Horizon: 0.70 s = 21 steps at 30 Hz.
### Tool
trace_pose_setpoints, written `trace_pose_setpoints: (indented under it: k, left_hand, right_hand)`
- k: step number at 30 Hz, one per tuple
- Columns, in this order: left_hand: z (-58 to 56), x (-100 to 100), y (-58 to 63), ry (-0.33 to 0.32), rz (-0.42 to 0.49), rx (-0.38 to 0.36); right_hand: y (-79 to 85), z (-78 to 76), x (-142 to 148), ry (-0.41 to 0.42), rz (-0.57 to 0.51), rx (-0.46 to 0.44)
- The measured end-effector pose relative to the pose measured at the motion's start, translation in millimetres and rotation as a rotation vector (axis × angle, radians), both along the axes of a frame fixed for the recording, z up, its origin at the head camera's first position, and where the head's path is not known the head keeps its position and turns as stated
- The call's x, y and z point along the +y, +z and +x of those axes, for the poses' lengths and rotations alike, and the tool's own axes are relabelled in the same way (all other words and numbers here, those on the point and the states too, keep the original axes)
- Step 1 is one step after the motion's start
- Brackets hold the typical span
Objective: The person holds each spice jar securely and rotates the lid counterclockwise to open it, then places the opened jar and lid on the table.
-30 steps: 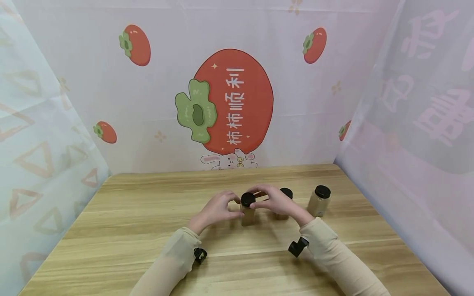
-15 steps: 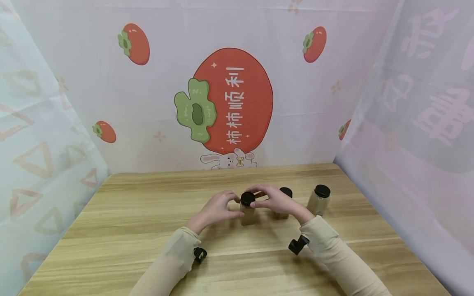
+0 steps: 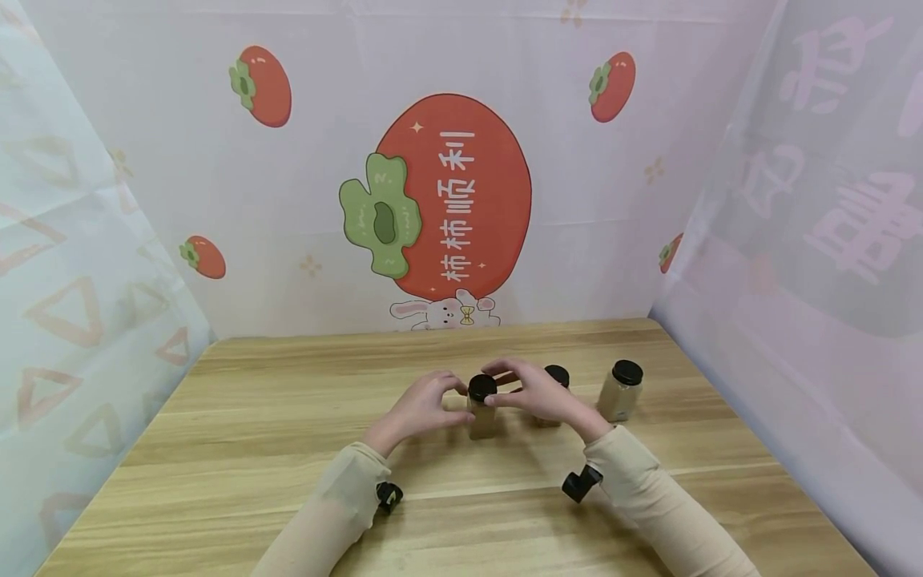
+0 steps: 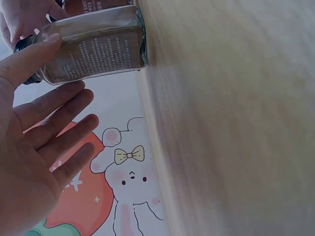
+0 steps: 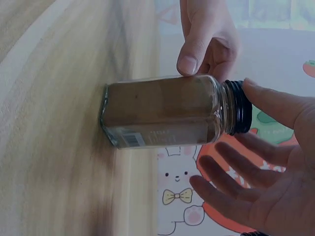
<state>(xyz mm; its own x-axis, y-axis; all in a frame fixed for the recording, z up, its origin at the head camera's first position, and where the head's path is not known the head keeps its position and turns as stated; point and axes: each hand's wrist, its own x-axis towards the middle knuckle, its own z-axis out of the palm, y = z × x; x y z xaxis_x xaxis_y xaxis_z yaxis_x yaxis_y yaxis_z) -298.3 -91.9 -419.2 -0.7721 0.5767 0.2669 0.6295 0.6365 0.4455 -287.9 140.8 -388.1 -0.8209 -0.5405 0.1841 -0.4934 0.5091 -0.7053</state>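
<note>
A square glass spice jar (image 3: 483, 423) of brown powder stands upright near the middle of the wooden table. Its black lid (image 5: 241, 107) is on. From the left, my left hand (image 3: 424, 410) holds the jar's body between thumb and fingers, with the thumb on the glass below the neck; white print shows on the jar (image 4: 101, 51) in the left wrist view. On the other side, my right hand (image 3: 537, 393) pinches the lid, thumb on the near edge and index finger opposite. The other fingers of both hands are spread off the glass.
A second black-lidded jar (image 3: 557, 376) stands just right, partly behind my right hand. Farther right is a third jar (image 3: 621, 394) with paler contents. The table (image 3: 288, 409) ends at a printed cloth backdrop (image 3: 577, 240), with cloth on both sides.
Almost nothing differs. The right hand's fingers have shifted very slightly at the lid; the jar and left hand keep their places.
</note>
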Motion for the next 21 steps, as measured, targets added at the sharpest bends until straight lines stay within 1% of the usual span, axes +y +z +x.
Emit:
trace_pose_setpoints:
  k: [10, 12, 16, 21]
  left_hand:
    - [0.1, 0, -0.8, -0.005, 0.010, 0.004]
    - [0.0, -1, -0.8, -0.010, 0.013, 0.014]
    - [-0.4, -1, -0.7, -0.019, 0.014, 0.031]
    - [-0.8, -1, -1.6, -0.011, 0.005, 0.026]
  right_hand:
    - [-1.0, 6.1, -6, -0.126, -0.031, 0.025]
    - [-1.6, 7.1, -7, -0.146, -0.037, 0.027]
    - [-2.2, 8.6, -10, -0.160, -0.048, 0.024]
    - [-2.4, 9.1, -12, -0.161, -0.048, 0.027]
